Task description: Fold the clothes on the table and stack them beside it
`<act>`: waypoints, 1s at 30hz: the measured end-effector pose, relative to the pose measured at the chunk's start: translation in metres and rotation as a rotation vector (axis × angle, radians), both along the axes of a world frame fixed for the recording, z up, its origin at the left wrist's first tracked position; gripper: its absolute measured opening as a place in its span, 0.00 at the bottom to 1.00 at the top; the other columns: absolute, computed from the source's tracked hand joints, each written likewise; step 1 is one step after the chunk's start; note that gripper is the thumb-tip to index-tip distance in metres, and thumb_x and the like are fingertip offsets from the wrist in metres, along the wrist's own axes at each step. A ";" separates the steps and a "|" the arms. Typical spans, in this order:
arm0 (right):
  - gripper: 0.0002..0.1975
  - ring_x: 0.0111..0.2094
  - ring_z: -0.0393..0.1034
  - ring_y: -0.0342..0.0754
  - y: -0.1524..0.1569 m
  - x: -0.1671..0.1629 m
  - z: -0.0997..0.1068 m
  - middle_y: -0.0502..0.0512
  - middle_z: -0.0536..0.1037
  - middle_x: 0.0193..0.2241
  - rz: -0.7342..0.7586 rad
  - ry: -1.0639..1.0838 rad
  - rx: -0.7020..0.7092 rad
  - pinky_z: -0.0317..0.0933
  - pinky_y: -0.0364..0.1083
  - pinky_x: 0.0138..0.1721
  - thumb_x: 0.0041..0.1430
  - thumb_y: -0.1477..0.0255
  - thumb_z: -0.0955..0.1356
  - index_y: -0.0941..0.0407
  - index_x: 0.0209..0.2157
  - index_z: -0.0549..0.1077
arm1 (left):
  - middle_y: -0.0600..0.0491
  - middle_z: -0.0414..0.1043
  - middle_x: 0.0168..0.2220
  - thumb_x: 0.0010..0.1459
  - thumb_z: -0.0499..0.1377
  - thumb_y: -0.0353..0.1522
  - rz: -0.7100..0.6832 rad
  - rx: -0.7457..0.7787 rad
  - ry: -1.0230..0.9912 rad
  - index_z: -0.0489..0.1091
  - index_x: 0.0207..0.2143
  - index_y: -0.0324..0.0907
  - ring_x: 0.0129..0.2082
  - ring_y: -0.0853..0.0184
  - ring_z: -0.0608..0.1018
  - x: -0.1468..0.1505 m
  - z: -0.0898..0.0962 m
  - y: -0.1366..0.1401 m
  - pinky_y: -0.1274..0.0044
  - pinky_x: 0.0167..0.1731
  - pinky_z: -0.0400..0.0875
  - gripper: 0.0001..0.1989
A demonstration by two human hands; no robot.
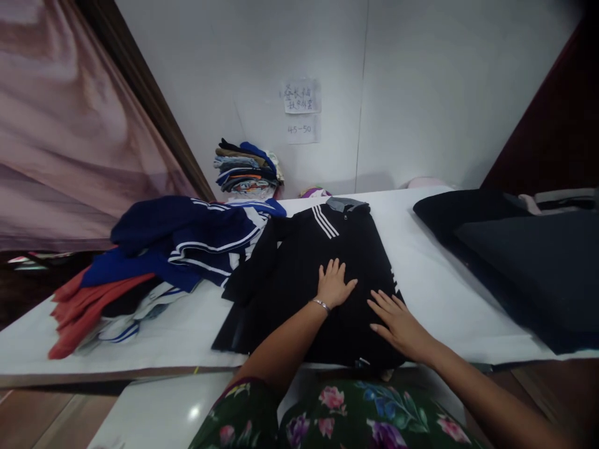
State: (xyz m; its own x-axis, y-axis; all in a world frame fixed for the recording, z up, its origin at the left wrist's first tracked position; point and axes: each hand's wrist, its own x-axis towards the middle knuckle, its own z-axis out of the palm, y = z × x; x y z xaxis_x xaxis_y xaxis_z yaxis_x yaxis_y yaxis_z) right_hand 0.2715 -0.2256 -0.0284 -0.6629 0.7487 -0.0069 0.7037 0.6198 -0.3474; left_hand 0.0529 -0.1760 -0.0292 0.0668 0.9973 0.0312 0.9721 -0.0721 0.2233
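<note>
Black zip-neck jacket (299, 268) is laid out on the white-covered bench (444, 299), directly in front of the person; collar end is pointed toward the wall, hem toward the near edge. Grey is seen at the collar (344, 204), and three white stripes (324, 222) are shown at one shoulder. The sleeve on the left side is bent and laid out past the body, close to the clothes pile.

Left hand (334, 285) is placed palm down on the middle of the jacket, flat, fingers spread. A silver bracelet (322, 304) is worn at that wrist. Right hand (397, 321) is set at the jacket's right edge, low down, flattened with fingers extended over the black cloth.

To the left, a loose pile is formed by a navy garment with white trim (201, 227), a blue garment (115, 269) and a coral garment (88, 312). Dark garments (528, 262) are heaped at right, well apart from the jacket. A stack of folded clothes (248, 168) is stood at the back, near the wall. Handwritten paper (302, 96) is stuck above.
</note>
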 end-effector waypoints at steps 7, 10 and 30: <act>0.29 0.68 0.37 0.53 -0.004 -0.004 0.040 0.54 0.48 0.67 -0.012 0.212 0.007 0.38 0.61 0.65 0.65 0.55 0.57 0.49 0.65 0.54 | 0.45 0.46 0.68 0.61 0.41 0.53 0.004 0.006 -0.047 0.53 0.65 0.40 0.68 0.57 0.46 0.002 0.003 -0.004 0.57 0.64 0.39 0.37; 0.30 0.68 0.36 0.55 -0.010 -0.021 0.039 0.53 0.46 0.67 0.098 0.145 -0.013 0.36 0.63 0.65 0.64 0.54 0.58 0.47 0.65 0.54 | 0.44 0.45 0.68 0.62 0.41 0.52 -0.004 0.013 -0.085 0.53 0.64 0.39 0.68 0.57 0.46 0.003 0.002 -0.005 0.56 0.64 0.39 0.37; 0.29 0.67 0.38 0.58 -0.016 -0.030 -0.004 0.50 0.47 0.66 0.188 0.014 -0.086 0.35 0.68 0.63 0.63 0.53 0.59 0.41 0.64 0.52 | 0.41 0.72 0.48 0.56 0.57 0.39 0.659 0.006 0.107 0.67 0.50 0.38 0.50 0.51 0.72 -0.207 0.064 -0.062 0.63 0.48 0.65 0.21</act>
